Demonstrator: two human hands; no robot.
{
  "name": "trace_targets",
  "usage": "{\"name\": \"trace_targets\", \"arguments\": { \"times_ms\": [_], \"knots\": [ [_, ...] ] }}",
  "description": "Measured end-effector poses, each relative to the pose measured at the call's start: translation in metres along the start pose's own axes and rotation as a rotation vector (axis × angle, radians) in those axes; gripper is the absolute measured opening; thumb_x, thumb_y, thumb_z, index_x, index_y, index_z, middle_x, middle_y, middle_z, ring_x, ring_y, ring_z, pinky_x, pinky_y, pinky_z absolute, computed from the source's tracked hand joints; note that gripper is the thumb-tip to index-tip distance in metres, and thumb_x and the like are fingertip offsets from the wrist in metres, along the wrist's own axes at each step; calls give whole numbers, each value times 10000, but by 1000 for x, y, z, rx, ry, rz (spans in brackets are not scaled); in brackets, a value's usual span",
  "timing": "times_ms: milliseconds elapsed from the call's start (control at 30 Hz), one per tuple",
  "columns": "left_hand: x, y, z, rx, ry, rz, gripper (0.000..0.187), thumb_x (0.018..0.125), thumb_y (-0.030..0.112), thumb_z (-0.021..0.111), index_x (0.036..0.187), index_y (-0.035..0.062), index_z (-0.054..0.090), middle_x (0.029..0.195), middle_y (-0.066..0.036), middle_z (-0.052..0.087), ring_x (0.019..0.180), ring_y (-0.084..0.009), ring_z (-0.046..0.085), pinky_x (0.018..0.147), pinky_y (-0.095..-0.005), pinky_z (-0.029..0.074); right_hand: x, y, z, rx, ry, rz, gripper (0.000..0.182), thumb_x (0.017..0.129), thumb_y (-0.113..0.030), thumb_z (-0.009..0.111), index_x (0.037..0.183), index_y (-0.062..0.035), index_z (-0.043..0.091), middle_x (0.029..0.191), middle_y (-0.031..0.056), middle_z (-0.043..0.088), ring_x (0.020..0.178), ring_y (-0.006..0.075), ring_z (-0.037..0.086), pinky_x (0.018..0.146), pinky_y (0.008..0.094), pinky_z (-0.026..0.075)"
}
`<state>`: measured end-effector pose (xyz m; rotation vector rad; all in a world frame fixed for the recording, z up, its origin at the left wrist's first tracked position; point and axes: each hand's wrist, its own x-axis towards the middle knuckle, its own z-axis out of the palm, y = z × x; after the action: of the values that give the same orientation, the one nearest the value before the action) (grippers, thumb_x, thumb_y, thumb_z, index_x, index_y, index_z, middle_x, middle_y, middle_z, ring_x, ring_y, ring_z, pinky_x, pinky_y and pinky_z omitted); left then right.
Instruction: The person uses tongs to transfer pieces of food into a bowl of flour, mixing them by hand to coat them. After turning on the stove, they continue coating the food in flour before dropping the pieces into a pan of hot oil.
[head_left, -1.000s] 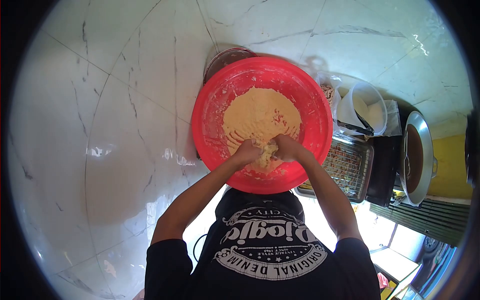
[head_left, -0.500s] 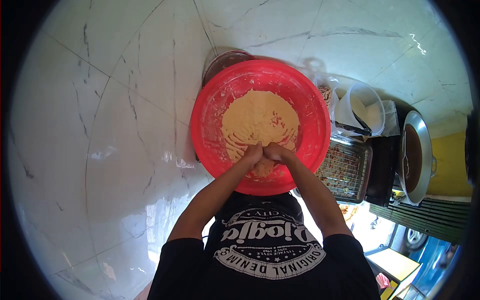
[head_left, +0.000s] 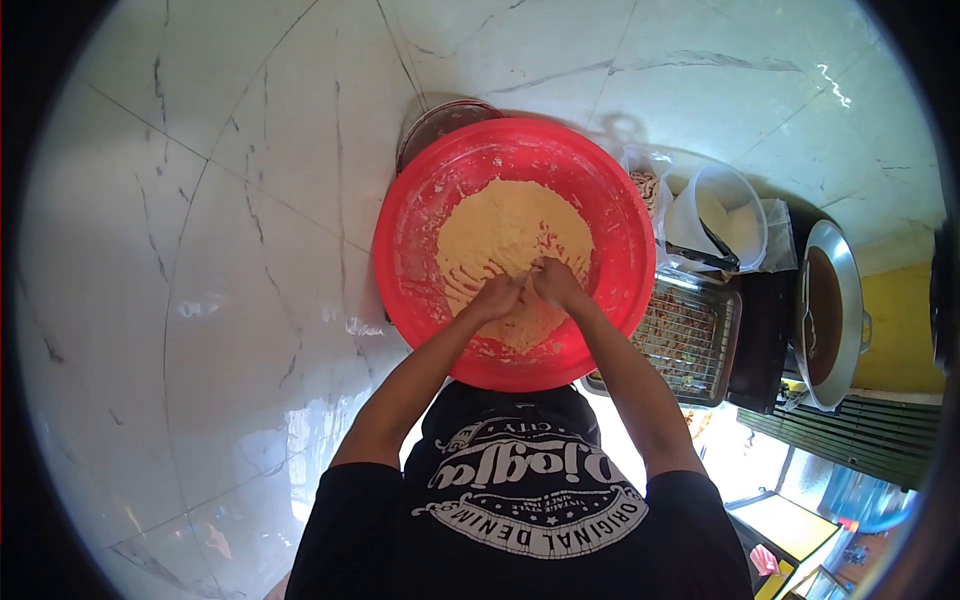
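Observation:
A large red basin (head_left: 400, 240) holds a bed of pale yellow flour (head_left: 510, 225), with finger furrows across its near side. My left hand (head_left: 498, 298) is low over the near part of the flour, its fingers curled in. Close beside it, my right hand (head_left: 555, 283) is closed too, knuckles up and fingertips turned toward the left hand. The two hands nearly meet over the furrows. What the fingers hold is hidden, and I cannot tell what it is.
Right of the basin are a wire rack over a tray (head_left: 690, 340) with crumbs, a clear plastic tub (head_left: 740, 205) and a wide metal pan (head_left: 850, 300) of brown liquid. Another round container (head_left: 425, 135) shows behind the basin. White marbled tile (head_left: 200, 300) spreads leftward.
Both hands have lifted slightly and moved a little farther into the basin. They were pressed together before; now a narrow gap shows between them. More flour shows at the near side.

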<state>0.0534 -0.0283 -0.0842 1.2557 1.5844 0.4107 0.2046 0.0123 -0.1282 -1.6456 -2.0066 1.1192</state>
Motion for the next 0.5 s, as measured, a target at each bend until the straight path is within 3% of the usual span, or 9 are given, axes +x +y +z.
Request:
{"name": "trace_targets", "arguments": {
  "times_ms": [67,167,233,267,300,333,400,433,500],
  "knots": [
    [-6,-1,3,11,-111,-30,477,895,373,392,753,-16,629,788,-217,630,819,-325,619,744,-390,455,-8,-20,-20,-9,-57,88,343,820,-206,486,957,98,569,928,259,618,914,359,610,788,386,475],
    [5,-28,7,-16,-2,-92,510,899,410,381,835,-27,636,857,-226,634,780,-325,626,718,-400,463,-3,-16,-29,-182,-231,222,379,822,-230,509,988,106,564,950,260,618,901,353,622,759,394,497],
    [30,-69,22,-53,88,-419,514,894,412,399,931,-54,613,912,-212,630,732,-311,626,671,-401,469,-4,-16,-26,-349,-356,256,396,828,-250,522,999,105,564,948,246,628,872,346,634,714,401,516],
    [35,-78,32,-57,93,-419,514,894,412,399,931,-54,613,912,-212,630,732,-311,626,671,-401,469,-10,-22,-21,-47,-435,460,402,819,-259,541,1002,98,569,914,230,633,850,332,638,675,398,526],
    [38,-82,47,-453,-3,-488,488,888,394,430,965,-57,599,929,-195,624,740,-289,623,669,-390,475,-13,-28,-18,260,-503,657,409,810,-268,560,1005,90,574,880,214,637,828,318,641,636,394,536],
    [39,-77,54,-848,-106,-541,469,883,376,461,999,-61,586,946,-178,618,748,-268,621,668,-379,480,-12,-33,-16,258,-500,652,409,810,-268,560,1005,90,574,880,214,637,828,318,641,636,394,536],
    [35,-70,56,-814,-48,-470,391,868,311,514,985,-55,590,929,-156,618,761,-236,616,669,-355,487,-17,-37,-11,181,-543,545,401,810,-249,627,998,101,568,844,130,631,694,229,621,510,338,512],
    [28,-57,51,-776,9,-393,318,854,246,568,971,-48,594,912,-135,619,774,-204,611,670,-331,493,-18,-34,-12,178,-545,545,401,810,-249,627,998,101,568,844,130,631,694,229,621,510,338,512],
    [5,-26,27,-716,-54,-320,289,837,166,590,1022,-55,568,961,-128,612,825,-187,606,698,-309,499,-20,-26,-21,286,-555,301,350,745,-144,685,1003,69,583,828,122,632,666,194,603,534,322,500]
  ]
}}
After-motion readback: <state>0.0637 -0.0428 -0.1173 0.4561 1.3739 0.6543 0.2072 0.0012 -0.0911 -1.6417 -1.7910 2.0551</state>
